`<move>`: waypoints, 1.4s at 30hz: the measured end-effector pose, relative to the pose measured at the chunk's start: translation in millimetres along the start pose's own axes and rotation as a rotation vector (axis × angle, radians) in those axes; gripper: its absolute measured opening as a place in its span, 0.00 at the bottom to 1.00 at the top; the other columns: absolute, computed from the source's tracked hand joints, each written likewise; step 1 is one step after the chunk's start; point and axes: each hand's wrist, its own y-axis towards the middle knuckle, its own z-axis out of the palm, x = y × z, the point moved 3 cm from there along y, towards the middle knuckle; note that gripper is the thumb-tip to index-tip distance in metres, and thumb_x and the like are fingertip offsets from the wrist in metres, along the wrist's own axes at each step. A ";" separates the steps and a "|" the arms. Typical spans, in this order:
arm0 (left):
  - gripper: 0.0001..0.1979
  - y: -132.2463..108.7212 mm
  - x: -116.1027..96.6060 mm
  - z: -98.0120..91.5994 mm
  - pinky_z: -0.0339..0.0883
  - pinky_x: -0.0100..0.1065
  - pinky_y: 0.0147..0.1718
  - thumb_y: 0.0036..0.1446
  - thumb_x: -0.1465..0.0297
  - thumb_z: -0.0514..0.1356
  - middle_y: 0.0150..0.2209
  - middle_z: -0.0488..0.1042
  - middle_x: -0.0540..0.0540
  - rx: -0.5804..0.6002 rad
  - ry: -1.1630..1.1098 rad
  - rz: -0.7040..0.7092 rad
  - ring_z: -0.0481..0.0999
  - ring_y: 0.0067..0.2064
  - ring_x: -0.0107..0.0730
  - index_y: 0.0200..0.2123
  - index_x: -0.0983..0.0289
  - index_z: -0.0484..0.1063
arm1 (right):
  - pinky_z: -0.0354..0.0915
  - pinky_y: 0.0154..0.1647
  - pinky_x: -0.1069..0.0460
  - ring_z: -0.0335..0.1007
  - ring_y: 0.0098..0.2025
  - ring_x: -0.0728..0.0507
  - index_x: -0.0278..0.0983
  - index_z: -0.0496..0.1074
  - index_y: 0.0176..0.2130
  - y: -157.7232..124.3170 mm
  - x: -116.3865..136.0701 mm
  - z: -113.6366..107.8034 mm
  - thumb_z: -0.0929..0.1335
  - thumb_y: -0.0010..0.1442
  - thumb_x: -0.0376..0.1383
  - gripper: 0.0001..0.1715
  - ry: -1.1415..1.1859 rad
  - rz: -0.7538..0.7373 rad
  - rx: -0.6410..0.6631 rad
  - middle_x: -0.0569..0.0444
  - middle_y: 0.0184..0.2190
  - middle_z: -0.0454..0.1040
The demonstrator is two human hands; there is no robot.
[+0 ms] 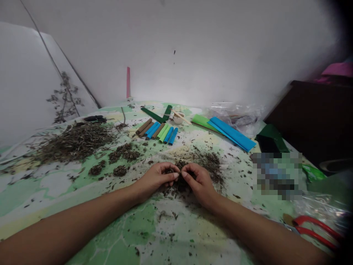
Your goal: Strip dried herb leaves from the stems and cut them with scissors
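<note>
My left hand [158, 176] and my right hand [197, 180] meet at the middle of the green-and-white table cover [154, 235], fingers curled and pinched together on a small clump of dried herb [180, 164]. Loose dark crumbs of the same dried herb lie under and around both hands. A large heap of dried herb and stems [74, 141] lies to the far left, with smaller piles [124, 152] between it and my left hand.
A row of rolled paper tubes [158, 130], brown, blue and green, lies behind the hands. Blue and green paper sheets [230, 132] lie at the back right, beside a small white cup with sticks [178, 117]. Red-handled scissors [314, 228] lie at the right edge.
</note>
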 end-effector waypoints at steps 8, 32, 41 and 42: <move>0.11 0.6 1.3 -0.6 0.51 0.24 0.20 0.47 0.64 0.64 0.21 0.65 0.46 0.009 0.047 0.019 0.62 0.23 0.21 0.31 0.65 0.70 | 0.54 0.31 0.53 0.60 0.29 0.47 0.36 0.65 0.26 0.5 -3.7 1.7 0.62 0.58 0.37 0.11 -0.032 0.041 0.040 0.56 0.24 0.64; 0.14 3.8 7.2 -3.6 0.52 0.26 0.20 0.44 0.61 0.66 0.21 0.65 0.47 -0.005 0.135 0.013 0.62 0.22 0.23 0.31 0.64 0.71 | 0.54 0.24 0.54 0.51 0.22 0.50 0.40 0.53 0.24 32.2 -38.6 -56.6 0.58 0.58 0.46 0.16 0.497 0.137 -0.685 0.60 0.21 0.54; 0.15 0.9 0.5 1.0 0.61 0.29 0.29 0.42 0.76 0.61 0.31 0.74 0.53 0.102 0.002 0.029 0.70 0.31 0.29 0.38 0.64 0.75 | 0.62 0.38 0.50 0.65 0.35 0.46 0.38 0.70 0.38 4.7 -3.6 -7.0 0.65 0.55 0.34 0.08 0.202 0.014 -0.177 0.53 0.33 0.71; 0.16 1.1 0.3 2.2 0.62 0.30 0.31 0.41 0.77 0.60 0.31 0.74 0.53 0.122 -0.008 0.034 0.70 0.32 0.29 0.37 0.65 0.75 | 0.61 0.38 0.49 0.65 0.36 0.45 0.38 0.70 0.39 1.4 2.4 -2.7 0.64 0.57 0.33 0.09 0.087 -0.068 -0.088 0.52 0.33 0.70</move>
